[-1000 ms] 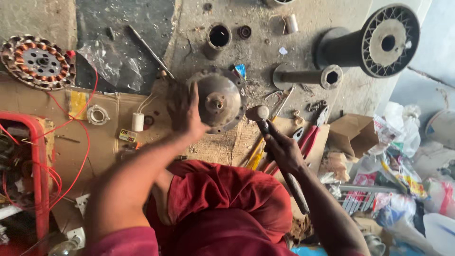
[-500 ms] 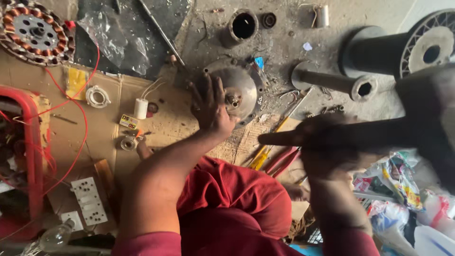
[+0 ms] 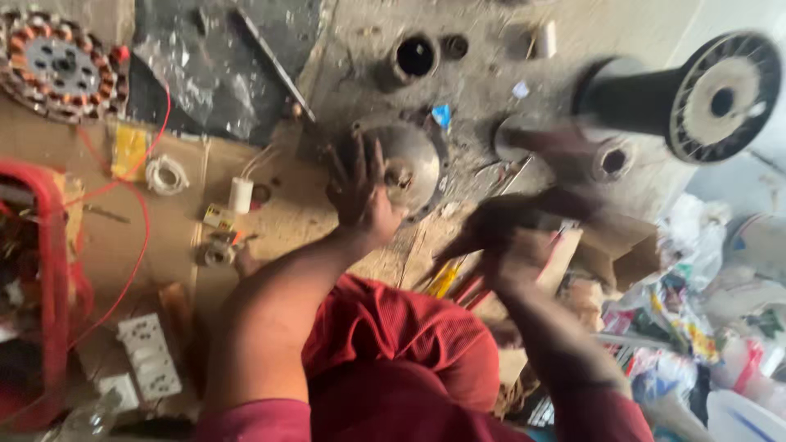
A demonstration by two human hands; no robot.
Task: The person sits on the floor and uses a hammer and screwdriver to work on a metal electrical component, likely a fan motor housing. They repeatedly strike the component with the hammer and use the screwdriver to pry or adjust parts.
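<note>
My left hand lies flat, fingers spread, on the left side of a round grey metal motor housing that sits on the dirty floor. My right hand is to the right of the housing and lower in the view, badly blurred by motion. It is closed around the handle of a hammer, which shows only as a dark streak. The hammer's head cannot be made out. My red-clothed knee fills the lower middle.
A copper-wound stator lies top left, with a large black spool and a metal pipe top right. A red frame, red wires, a white socket strip, a white capacitor, a cardboard box and plastic bags surround me.
My right hand lifted the hammer up towards the camera and now swings, blurred, beside the housing. My left hand stays on the housing. The view has shifted slightly.
</note>
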